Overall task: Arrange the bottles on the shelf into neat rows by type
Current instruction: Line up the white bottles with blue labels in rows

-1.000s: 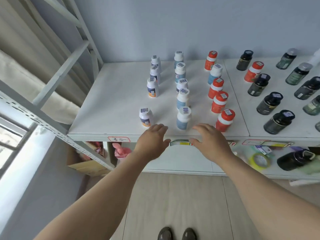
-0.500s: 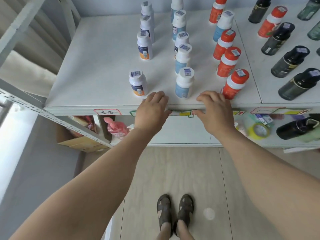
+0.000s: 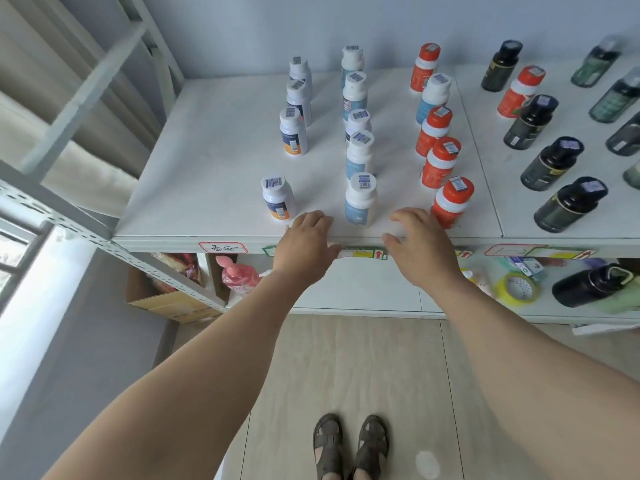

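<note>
Both relaxed, empty hands, left hand (image 3: 306,245) and right hand (image 3: 420,245), stay at the shelf (image 3: 214,188) edge.

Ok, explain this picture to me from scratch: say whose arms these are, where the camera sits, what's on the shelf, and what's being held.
No machine here: a person wears a camera on the head, looking down at their own arms. The left hand and right hand hover at the front edge of a white shelf, holding nothing. Standing on it are rows of white-capped bottles, orange-capped bottles and dark bottles. One white-capped bottle stands in the orange row. Below are the person's sandalled feet.
</note>
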